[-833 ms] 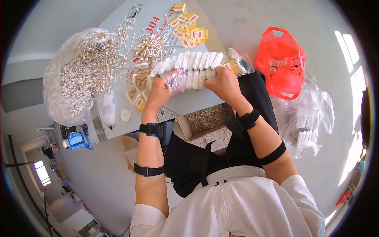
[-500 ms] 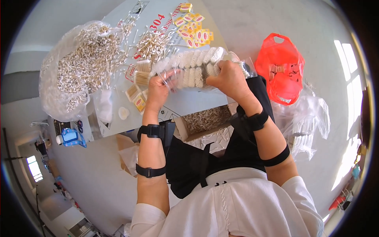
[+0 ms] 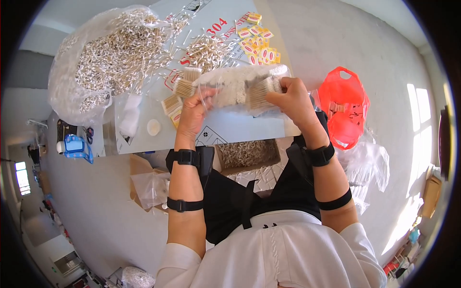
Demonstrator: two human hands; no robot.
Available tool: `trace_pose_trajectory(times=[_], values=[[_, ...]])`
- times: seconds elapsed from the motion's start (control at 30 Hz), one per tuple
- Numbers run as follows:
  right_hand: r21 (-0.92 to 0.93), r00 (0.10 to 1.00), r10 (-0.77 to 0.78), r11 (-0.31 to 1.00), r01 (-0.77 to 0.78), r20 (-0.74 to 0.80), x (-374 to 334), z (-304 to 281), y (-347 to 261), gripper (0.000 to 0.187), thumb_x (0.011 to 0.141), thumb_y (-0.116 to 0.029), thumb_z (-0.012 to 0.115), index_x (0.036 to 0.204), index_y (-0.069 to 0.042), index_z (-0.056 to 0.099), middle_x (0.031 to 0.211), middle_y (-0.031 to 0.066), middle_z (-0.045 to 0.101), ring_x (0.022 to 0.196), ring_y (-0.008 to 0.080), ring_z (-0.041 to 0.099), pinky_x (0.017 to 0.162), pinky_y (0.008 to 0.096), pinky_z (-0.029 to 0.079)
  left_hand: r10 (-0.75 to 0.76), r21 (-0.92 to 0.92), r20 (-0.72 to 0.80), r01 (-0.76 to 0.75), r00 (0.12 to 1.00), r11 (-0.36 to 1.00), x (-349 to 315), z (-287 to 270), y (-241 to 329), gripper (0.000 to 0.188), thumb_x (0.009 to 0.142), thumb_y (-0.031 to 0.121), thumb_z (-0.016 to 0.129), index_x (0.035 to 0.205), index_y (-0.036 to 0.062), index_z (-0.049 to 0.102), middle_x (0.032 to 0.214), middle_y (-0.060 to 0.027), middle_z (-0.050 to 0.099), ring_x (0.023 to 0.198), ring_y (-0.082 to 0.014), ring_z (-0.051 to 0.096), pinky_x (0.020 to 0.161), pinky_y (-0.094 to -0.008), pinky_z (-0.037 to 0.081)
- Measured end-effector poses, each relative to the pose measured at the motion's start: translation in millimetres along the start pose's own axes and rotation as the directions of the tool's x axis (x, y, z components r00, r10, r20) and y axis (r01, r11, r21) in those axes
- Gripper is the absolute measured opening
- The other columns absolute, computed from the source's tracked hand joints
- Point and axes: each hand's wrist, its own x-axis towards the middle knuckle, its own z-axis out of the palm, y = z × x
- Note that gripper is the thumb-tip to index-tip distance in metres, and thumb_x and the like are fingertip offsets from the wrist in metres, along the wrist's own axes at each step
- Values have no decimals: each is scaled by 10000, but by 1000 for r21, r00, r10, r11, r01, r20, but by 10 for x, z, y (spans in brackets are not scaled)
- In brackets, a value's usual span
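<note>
A clear plastic bag (image 3: 225, 93) packed with white-tipped cotton swab bundles is held up between my hands, over the table's near edge. My left hand (image 3: 193, 113) grips the bag's left end, its fingers partly behind the film. My right hand (image 3: 297, 101) is closed at the right end, thumb and fingers pinched together. Against that thumb, a bundle of cotton swabs (image 3: 260, 94) shows its pale sticks side-on, slightly blurred. Whether this bundle is inside the bag or in front of it, I cannot tell. Several other swab bundles (image 3: 184, 88) lie just beyond my left hand.
Loose cotton swabs fill a big plastic bag (image 3: 72, 81) on the table's left, with a loose pile (image 3: 204, 50) beside it. Yellow-and-white packets (image 3: 259, 45) lie at the back. A red bag (image 3: 343, 108) stands right; a swab-filled box (image 3: 247, 156) sits below the table edge.
The bundle by my right thumb now shows its stick sides rather than mostly white tips. My right hand has shifted toward the bag's right end. The whole view has swung slightly.
</note>
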Motion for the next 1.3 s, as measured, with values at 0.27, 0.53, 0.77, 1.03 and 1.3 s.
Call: trace_pose_trajectory(times=[0.27, 0.53, 0.77, 1.03, 1.3], values=[[-98, 995, -96, 991, 94, -16, -11, -42, -70, 310, 613, -209, 641, 688, 84, 574, 563, 205, 538, 549, 262, 578, 565, 376, 467, -263, -216, 2, 257, 965, 942, -22, 11, 206, 201, 817, 177, 649, 903, -4, 658, 732, -26, 621, 643, -93, 528, 604, -211, 399], [-563, 982, -189, 813, 147, -17, -143, 178, 259, 300, 619, -217, 646, 695, 61, 564, 659, 248, 600, 662, 395, 617, 629, 439, 507, -343, -108, -85, 334, 935, 936, -59, 150, 149, 85, 769, 141, 692, 791, 64, 664, 706, 13, 621, 591, -64, 498, 543, -222, 363], [-680, 690, -693, 611, 406, -210, -295, 220, 181, 214, 699, -142, 665, 730, 5, 513, 687, 166, 585, 644, 364, 604, 606, 436, 490, -205, -110, -179, 187, 962, 976, -168, 166, 200, 214, 858, 208, 589, 917, 21, 675, 857, -38, 663, 725, -93, 549, 612, -229, 396], [-118, 974, -226, 967, 227, 25, -302, 511, 380, 170, 700, -102, 672, 693, 34, 571, 670, 209, 594, 664, 373, 596, 603, 410, 469, -352, -425, -11, 314, 936, 849, -223, 80, 191, 284, 883, 140, 514, 1053, -58, 625, 951, -110, 654, 802, -151, 583, 683, -248, 452], [-129, 968, -246, 959, 251, 53, -204, 637, 292, 138, 718, -101, 643, 700, 17, 574, 682, 197, 596, 686, 372, 593, 621, 422, 462, -94, 239, 27, 85, 995, 967, -188, 160, 81, 385, 795, 4, 637, 1166, 106, 627, 1051, -42, 632, 913, -171, 590, 821, -289, 479]])
